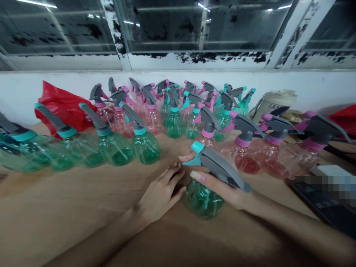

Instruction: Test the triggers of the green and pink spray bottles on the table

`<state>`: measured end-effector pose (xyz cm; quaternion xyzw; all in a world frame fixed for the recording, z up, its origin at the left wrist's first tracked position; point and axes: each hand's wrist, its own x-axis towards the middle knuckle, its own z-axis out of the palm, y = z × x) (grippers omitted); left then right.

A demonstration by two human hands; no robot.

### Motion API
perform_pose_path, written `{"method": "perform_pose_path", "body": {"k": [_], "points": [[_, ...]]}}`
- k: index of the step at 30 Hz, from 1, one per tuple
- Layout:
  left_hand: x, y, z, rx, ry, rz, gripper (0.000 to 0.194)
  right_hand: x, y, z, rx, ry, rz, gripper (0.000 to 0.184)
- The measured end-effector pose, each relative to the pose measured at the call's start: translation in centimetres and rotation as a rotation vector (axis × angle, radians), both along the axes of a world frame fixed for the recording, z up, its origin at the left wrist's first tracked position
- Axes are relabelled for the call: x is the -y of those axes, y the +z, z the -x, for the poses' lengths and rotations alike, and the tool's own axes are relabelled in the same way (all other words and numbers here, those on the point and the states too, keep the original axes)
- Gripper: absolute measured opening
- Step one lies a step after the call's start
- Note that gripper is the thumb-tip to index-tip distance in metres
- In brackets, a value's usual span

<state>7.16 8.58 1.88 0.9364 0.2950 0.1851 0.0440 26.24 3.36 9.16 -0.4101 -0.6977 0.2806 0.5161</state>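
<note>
Several windows (205, 26) overlook the tan tabletop (83, 200), left hand's (157, 196) fingers parted, right hand's (232, 194) curled round a bottle (204, 202).

A workroom or small packing area is suggested, though the exact kind of place cannot be told. Many round, transparent green and pink plastic spray bottles with grey trigger heads (146, 146) are lined up on a light-brown wood-look counter (83, 207). Behind them, a plain white wall (314, 85) is topped by dark glass window panes in worn white frames (203, 29), marked with black patches, in which bright strip lights are reflected. A crumpled red plastic bag (59, 105) is also seen.
</note>
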Motion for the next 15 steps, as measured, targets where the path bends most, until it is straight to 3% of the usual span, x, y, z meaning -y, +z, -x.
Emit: {"method": "perform_pose_path", "body": {"k": [15], "points": [[0.06, -0.03, -0.12, -0.048, 0.023, -0.007, 0.038, 0.04, 0.16, -0.14, 0.047, 0.042, -0.063, 0.021]]}}
